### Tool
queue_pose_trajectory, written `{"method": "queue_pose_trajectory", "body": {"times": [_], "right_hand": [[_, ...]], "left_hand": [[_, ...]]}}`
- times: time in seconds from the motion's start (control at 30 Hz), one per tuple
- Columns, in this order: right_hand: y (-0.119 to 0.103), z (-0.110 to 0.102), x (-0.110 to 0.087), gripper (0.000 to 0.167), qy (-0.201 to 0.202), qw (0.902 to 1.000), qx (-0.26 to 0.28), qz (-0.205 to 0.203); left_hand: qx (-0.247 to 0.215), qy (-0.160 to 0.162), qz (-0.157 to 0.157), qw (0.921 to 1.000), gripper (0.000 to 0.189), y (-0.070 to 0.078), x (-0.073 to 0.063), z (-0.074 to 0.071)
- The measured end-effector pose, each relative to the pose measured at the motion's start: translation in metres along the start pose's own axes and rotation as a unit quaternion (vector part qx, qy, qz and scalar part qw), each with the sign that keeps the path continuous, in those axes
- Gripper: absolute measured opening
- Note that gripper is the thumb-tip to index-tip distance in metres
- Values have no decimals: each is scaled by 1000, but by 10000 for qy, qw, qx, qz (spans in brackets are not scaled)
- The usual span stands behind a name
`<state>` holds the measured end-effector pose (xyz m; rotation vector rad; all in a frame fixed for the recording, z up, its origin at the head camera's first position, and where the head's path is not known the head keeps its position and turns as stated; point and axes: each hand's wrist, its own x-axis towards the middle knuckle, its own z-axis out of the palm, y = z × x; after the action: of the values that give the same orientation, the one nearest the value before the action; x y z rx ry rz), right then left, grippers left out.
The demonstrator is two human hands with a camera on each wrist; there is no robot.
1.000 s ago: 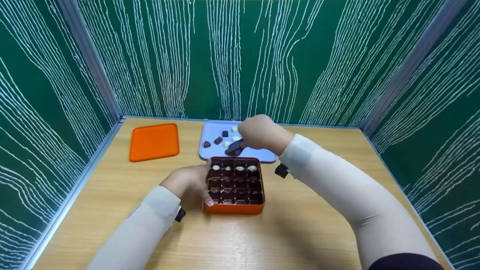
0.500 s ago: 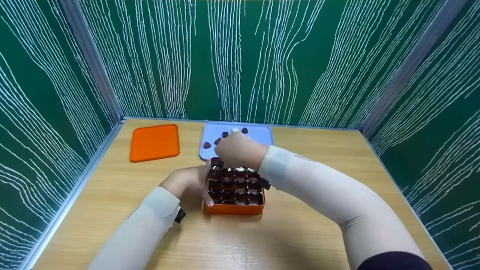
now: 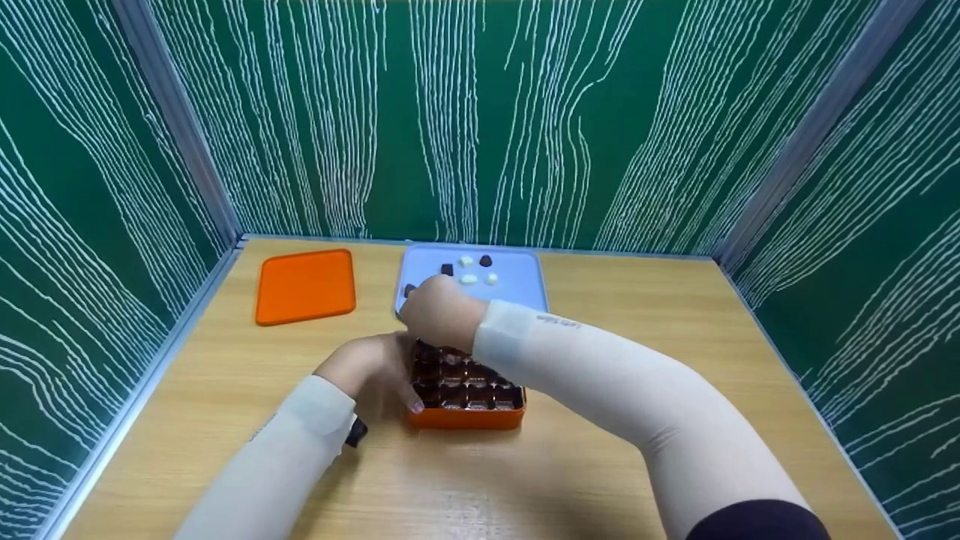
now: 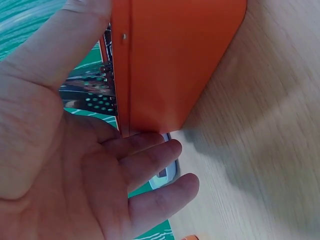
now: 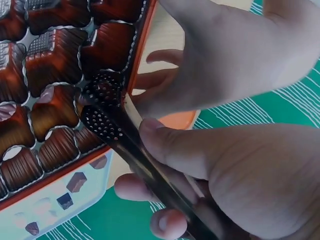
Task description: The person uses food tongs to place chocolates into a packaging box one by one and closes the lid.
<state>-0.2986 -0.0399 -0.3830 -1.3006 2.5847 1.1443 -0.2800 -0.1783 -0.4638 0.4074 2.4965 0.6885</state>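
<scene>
My right hand (image 3: 441, 311) grips black tongs (image 5: 145, 165), and in the head view it covers them. In the right wrist view their perforated tips dip into the dark compartment insert (image 5: 55, 55) near the box's back left corner. I cannot tell whether a chocolate sits between the tips. The orange box (image 3: 465, 420) stands in the middle of the table. My left hand (image 3: 371, 364) holds its left side, with the thumb by the front corner and fingers at the back corner. Pale chocolates (image 5: 46, 95) lie in some compartments.
Behind the box lies a light blue tray (image 3: 521, 292) with several loose dark and white chocolates (image 3: 468, 280). A flat orange lid (image 3: 306, 287) rests at the back left. Green walls (image 3: 480, 150) with white lines enclose the table.
My right hand has carried the tongs from the light blue tray, leftward and toward me, over the box's back left corner. My left hand has stayed at the box.
</scene>
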Motion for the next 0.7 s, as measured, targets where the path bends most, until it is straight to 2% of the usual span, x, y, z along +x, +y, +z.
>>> {"method": "queue_pose_trajectory", "body": {"times": [0.17, 0.33, 0.47, 0.57, 0.7], "right_hand": [[-8, 2, 9, 11, -256, 9995, -173, -67], [-11, 2, 13, 11, -545, 9985, 22, 104], [-6, 1, 8, 14, -527, 9981, 233, 213], [5, -3, -3, 22, -393, 9975, 514, 282], [29, -7, -26, 17, -137, 9907, 1271, 467]], "left_hand": [[93, -27, -103, 9999, 127, 0, -2, 0], [168, -66, -20, 9998, 122, 1, 0, 0], [94, -64, 39, 9999, 123, 2, 1, 0], [-16, 11, 10, 10000, 140, 2, 1, 0], [-98, 60, -163, 9998, 164, 3, -1, 1]]}}
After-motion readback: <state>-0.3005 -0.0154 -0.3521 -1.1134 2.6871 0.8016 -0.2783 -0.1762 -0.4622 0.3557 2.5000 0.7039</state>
